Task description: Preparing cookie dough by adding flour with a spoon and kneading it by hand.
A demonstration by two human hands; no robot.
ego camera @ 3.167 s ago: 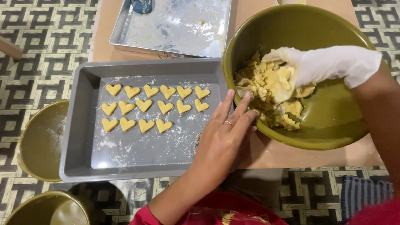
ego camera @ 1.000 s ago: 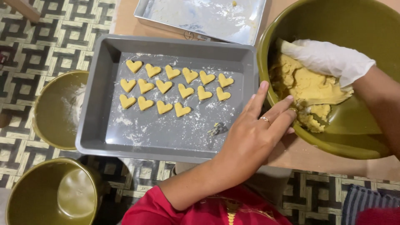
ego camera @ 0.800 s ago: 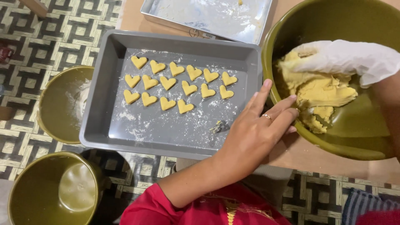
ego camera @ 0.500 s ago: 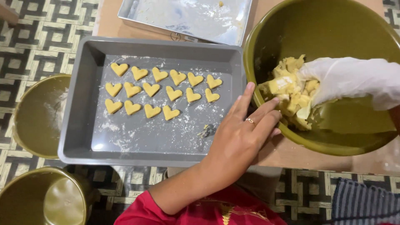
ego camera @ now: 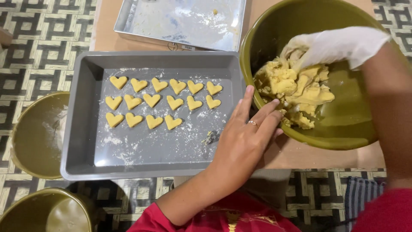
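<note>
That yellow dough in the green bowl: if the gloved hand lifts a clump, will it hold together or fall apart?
The dough looks soft and crumbly: it lies in ragged, broken lumps, so a lifted clump would probably shed bits. It seems sticky too, with smears on the gloved right hand. The bowl may shift when pushed; the left hand braces its rim.

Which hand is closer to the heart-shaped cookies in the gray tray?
The left hand. It lies bare over the gray tray's right edge, just right of the cookies. The gloved right hand is farther off, inside the green bowl, on the dough.
</note>
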